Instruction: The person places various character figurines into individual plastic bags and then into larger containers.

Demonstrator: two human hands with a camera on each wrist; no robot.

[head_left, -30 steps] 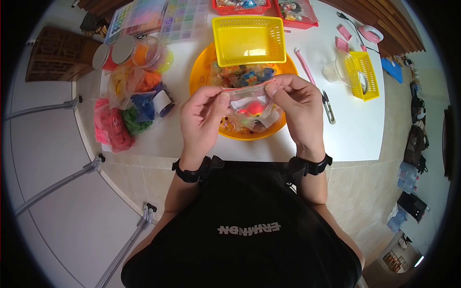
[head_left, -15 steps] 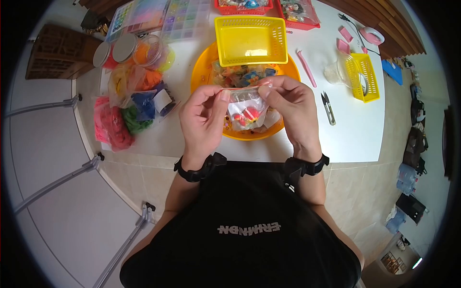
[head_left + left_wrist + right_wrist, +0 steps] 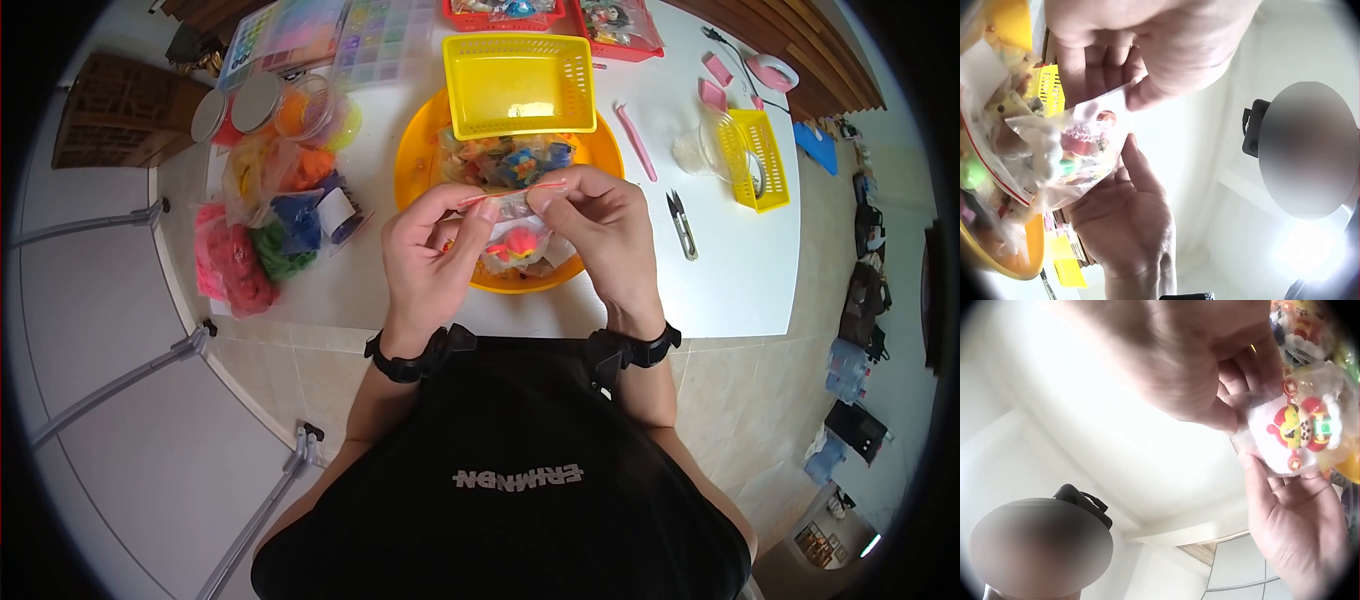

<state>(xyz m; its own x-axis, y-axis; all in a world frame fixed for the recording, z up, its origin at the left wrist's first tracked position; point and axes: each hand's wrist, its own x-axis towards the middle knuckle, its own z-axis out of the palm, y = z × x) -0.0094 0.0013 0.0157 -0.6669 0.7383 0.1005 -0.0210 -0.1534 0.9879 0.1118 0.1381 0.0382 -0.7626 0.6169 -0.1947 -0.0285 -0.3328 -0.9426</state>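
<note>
A small clear zip bag with a red edge strip hangs between both hands over a round orange tray. The left hand pinches one top corner between thumb and fingers; the right hand pinches the other. Inside, in the right wrist view, lies a red and yellow figure with a spotted face and a green piece, against a white card. More bagged pieces fill the tray behind the hands.
A yellow basket stands over the tray's far edge. Left are lidded jars and bags of coloured bands. Right lie a pink tool, snips and another yellow basket. Red baskets stand at the back.
Both hands have come closer together and slightly lower, still pinching the bag's top edge. The bag's top, stretched wide a second ago, is now bunched between the thumbs.
</note>
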